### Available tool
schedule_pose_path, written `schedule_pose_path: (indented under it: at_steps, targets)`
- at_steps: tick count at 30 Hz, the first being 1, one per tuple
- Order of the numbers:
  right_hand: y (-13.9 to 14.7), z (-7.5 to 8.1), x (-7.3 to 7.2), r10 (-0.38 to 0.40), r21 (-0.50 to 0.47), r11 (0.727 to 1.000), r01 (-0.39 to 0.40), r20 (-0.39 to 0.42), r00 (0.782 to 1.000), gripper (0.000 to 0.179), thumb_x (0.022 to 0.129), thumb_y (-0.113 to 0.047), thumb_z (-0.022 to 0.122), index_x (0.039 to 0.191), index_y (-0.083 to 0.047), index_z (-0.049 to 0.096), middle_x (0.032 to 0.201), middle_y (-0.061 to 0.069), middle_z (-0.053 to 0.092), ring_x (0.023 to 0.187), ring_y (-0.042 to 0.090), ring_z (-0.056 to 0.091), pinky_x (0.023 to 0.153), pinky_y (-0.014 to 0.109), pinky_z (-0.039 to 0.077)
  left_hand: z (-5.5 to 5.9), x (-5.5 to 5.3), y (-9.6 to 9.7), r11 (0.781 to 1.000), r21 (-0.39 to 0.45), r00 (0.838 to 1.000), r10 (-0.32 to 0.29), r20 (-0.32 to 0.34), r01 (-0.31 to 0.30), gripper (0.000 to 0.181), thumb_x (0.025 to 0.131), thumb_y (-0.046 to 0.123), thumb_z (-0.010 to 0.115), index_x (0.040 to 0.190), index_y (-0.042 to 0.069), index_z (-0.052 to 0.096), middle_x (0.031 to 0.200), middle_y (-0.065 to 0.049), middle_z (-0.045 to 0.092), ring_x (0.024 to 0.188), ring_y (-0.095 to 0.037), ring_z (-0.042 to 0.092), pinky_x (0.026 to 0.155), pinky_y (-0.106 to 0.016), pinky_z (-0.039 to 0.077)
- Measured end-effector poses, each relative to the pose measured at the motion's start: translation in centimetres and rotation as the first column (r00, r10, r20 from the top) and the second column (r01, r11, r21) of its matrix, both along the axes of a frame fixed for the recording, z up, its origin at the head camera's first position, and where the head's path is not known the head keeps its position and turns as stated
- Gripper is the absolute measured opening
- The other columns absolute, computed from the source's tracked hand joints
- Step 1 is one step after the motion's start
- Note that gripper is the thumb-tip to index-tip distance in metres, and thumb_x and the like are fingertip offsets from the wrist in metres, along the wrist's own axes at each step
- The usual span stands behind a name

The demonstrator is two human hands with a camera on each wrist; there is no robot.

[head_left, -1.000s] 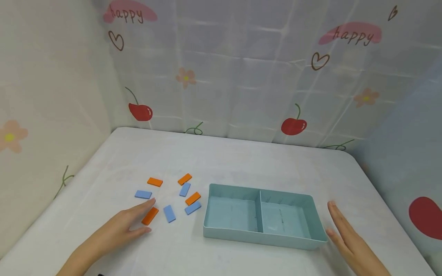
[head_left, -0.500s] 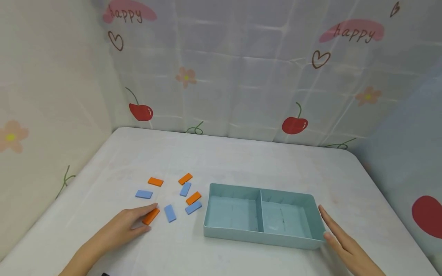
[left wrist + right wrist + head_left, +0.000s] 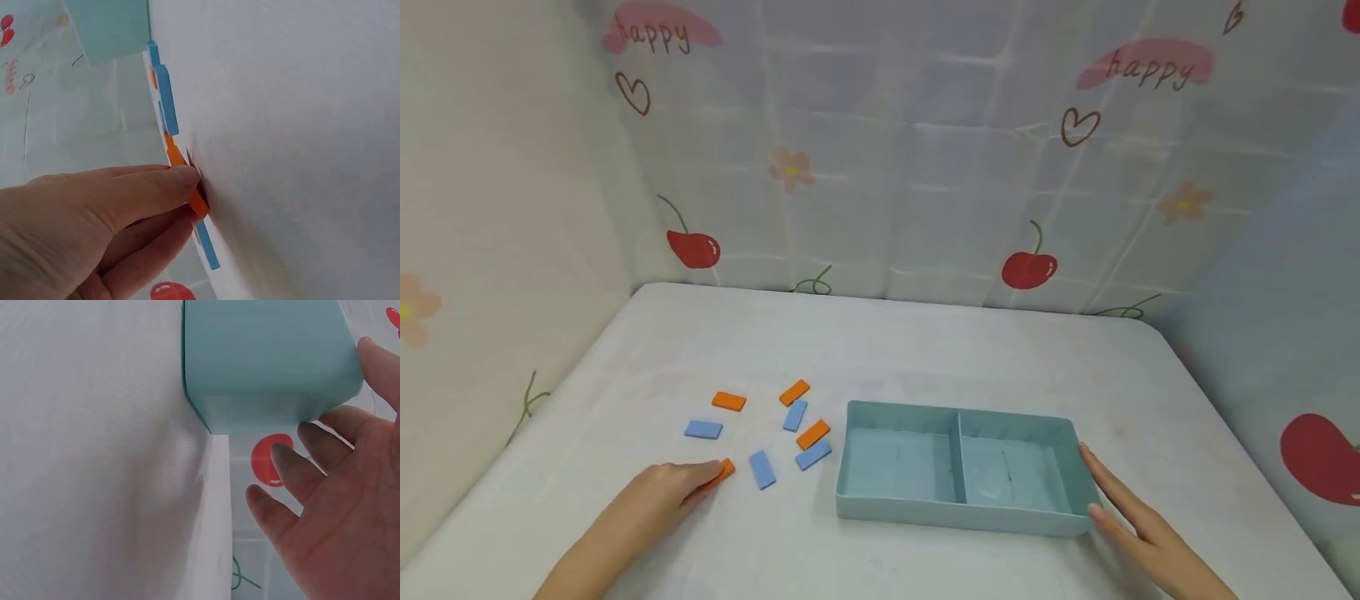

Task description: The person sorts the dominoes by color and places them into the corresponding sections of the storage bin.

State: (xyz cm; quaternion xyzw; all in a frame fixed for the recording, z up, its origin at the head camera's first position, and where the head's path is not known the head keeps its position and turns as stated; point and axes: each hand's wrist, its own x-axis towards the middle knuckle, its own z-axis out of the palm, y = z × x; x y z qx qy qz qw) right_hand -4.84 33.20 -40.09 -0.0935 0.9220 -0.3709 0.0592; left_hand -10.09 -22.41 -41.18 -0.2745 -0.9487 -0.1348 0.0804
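Orange tile [image 3: 725, 472] is pinched between thumb and fingers of the left hand [image 3: 658, 497], low at the white worktop [image 3: 925, 342], just left of a blue tile [image 3: 762, 470]. The right hand [image 3: 1142, 533], fingers extended, touches the right end of a two-compartment teal tray [image 3: 962, 514]. Pale sheeting [image 3: 887, 208] printed with cherries [image 3: 1030, 270] and flowers [image 3: 792, 170] encloses three sides.

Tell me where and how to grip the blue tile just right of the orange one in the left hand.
Pinch the blue tile mid-length by its two long edges, probably best from above, on the near side: it lies flat, those edges run roughly near to far, and no other tile touches it.
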Motion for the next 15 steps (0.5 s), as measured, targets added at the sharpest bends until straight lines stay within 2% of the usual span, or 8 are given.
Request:
schedule_pose_path:
  at_steps: [3, 4, 9, 12, 15]
  targets:
    - [0.0, -0.1, 0.1, 0.015, -0.019, 1.0, -0.016, -0.015, 1.0, 0.061, 0.101, -0.021, 0.045, 0.151, -0.031, 0.012, 0.154, 0.002, 0.012, 0.126, -0.017, 0.009, 0.09, 0.005, 0.021, 0.2, 0.1, 0.3, 0.999, -0.026, 1.0, -0.019, -0.018, 0.018, 0.016, 0.079, 0.005, 0.073, 0.094, 0.01, 0.07, 0.08, 0.002, 0.067, 0.066, -0.016, 0.063, 0.061, -0.03, 0.053]
    - [0.0, -0.2, 0.2, 0.022, -0.026, 0.999, -0.023, -0.026, 0.999, 0.061, 0.101, -0.02, 0.045, 0.151, -0.03, 0.012, 0.154, 0.002, 0.012, 0.126, -0.017, 0.008, 0.085, 0.001, 0.019, 0.3, 0.1, 0.4, 0.999, -0.039, 1.0, -0.018, -0.013, 0.018, 0.017, 0.079, 0.005, 0.073, 0.095, 0.009, 0.07, 0.079, 0.002, 0.067, 0.065, -0.016, 0.063, 0.061, -0.031, 0.052]
    - [0.1, -0.2, 0.3, 0.034, -0.041, 0.998, -0.037, -0.052, 0.998, 0.062, 0.1, -0.018, 0.047, 0.151, -0.027, 0.013, 0.154, 0.0, 0.013, 0.127, -0.017, 0.01, 0.086, 0.001, 0.02, 0.8, -0.2, 0.4, 0.996, -0.092, 1.0, 0.005, 0.007, -0.004, 0.025, 0.078, 0.004, 0.073, 0.102, 0.005, 0.071, 0.083, -0.003, 0.069, 0.071, -0.021, 0.065, 0.065, -0.033, 0.053]
    - [0.2, -0.2, 0.2, 0.043, -0.052, 0.998, -0.046, -0.055, 0.998, 0.064, 0.099, -0.017, 0.049, 0.151, -0.025, 0.014, 0.154, 0.001, 0.013, 0.126, -0.017, 0.012, 0.089, 0.005, 0.022, 0.8, -0.4, 0.3, 0.998, -0.056, 1.0, 0.018, 0.009, -0.017, 0.02, 0.077, 0.003, 0.074, 0.096, 0.008, 0.072, 0.081, 0.0, 0.068, 0.072, -0.021, 0.065, 0.066, -0.033, 0.053]
    - [0.3, -0.2, 0.1, 0.052, -0.063, 0.996, -0.056, -0.064, 0.997, 0.065, 0.098, -0.016, 0.05, 0.151, -0.024, 0.014, 0.154, 0.003, 0.014, 0.126, -0.016, 0.014, 0.09, 0.008, 0.025, 1.1, -0.7, 0.4, 0.999, -0.009, 0.997, 0.036, 0.062, -0.036, 0.019, 0.075, 0.002, 0.075, 0.093, 0.008, 0.074, 0.082, 0.0, 0.069, 0.076, -0.021, 0.065, 0.067, -0.034, 0.053]
